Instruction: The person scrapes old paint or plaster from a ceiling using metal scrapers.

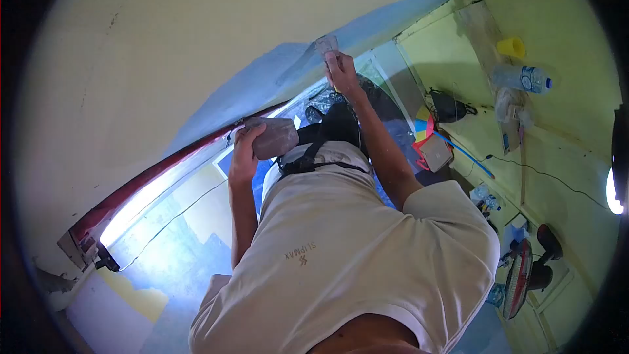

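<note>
My left hand (244,151) grips a broad, grey-brown flat piece (275,139) with pale smears at its near edge, thumb on top; its exact kind I cannot tell. It is held in front of my waist, close below the wall. Farther up, my right hand (342,73) is closed around a putty knife (326,44) with a wide, smeared blade. The blade lies right at the lower edge of a bluish-grey patch (262,78) on the cream wall (164,46). Most of the knife's handle is hidden in my fingers.
A dark red ledge (164,170) with a bright tube light (141,206) runs below the wall. To the right are a plank (481,33), a yellow cup (511,47), a water bottle (522,78), a black bag (449,106), a blue stick (465,154) and a fan (519,278).
</note>
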A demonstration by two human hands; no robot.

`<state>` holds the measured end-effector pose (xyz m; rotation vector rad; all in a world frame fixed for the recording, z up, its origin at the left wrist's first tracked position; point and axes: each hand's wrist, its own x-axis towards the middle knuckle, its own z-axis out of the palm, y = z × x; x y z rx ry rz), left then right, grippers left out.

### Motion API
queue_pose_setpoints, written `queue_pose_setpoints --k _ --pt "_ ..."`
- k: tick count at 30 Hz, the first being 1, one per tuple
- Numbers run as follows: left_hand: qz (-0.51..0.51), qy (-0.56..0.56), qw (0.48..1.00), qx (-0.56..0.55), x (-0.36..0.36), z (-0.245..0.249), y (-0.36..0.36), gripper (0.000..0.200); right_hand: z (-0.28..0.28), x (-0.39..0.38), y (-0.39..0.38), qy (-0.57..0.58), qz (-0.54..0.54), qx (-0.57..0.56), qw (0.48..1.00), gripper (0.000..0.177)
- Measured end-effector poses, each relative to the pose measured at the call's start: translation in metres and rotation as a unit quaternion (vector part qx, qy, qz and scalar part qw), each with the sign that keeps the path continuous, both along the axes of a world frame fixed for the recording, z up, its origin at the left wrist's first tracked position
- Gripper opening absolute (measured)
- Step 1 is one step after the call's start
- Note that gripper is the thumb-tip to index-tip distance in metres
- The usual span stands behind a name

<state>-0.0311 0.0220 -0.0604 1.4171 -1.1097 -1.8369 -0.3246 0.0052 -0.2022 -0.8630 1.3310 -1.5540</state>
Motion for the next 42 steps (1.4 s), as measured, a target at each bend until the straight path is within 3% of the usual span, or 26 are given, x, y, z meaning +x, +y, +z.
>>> queue_pose_setpoints --k 1,10,12,18,21,24,32,36,39,42 --pt "0.03 0.062 0.991 0.112 -0.007 0.01 -0.006 0.022 0.004 -0.001 -0.002 -0.004 -0.002 -0.002 1.0 0.042" --pt "0.044 0.038 0.992 0.108 -0.012 0.025 -0.005 0.019 0.002 -0.002 0.005 0.006 -0.001 0.013 1.0 0.047" --pt "0.017 0.017 0.999 0.04 -0.01 0.026 -0.001 0.019 -0.001 -0.002 0.002 0.017 -0.002 0.006 1.0 0.046" --pt "0.023 0.072 0.99 0.117 -0.006 0.018 -0.008 0.02 0.005 0.001 0.004 -0.009 -0.007 -0.001 1.0 0.044" --pt "0.002 0.053 0.996 0.079 -0.008 0.021 -0.009 0.02 0.012 0.001 0.001 -0.01 -0.004 0.008 1.0 0.043" --pt "0.034 0.052 0.993 0.099 -0.009 0.021 -0.007 0.021 0.019 0.003 0.008 -0.039 -0.006 0.017 0.999 0.043" --pt "-0.002 0.038 0.992 0.12 -0.003 0.018 -0.011 0.017 0.012 0.008 0.003 -0.044 -0.001 0.005 0.999 0.041" --pt "0.019 0.053 0.993 0.102 -0.008 0.026 -0.01 0.019 0.023 0.004 -0.004 -0.04 -0.005 -0.004 0.999 0.041" --pt "0.009 -0.038 0.998 -0.041 -0.009 0.021 -0.005 0.02 0.016 0.007 0.003 -0.03 -0.007 0.008 0.999 0.042" --pt "0.011 0.023 0.998 0.058 0.002 0.014 -0.007 0.02 0.016 0.006 0.001 -0.017 -0.022 -0.003 1.0 0.045"
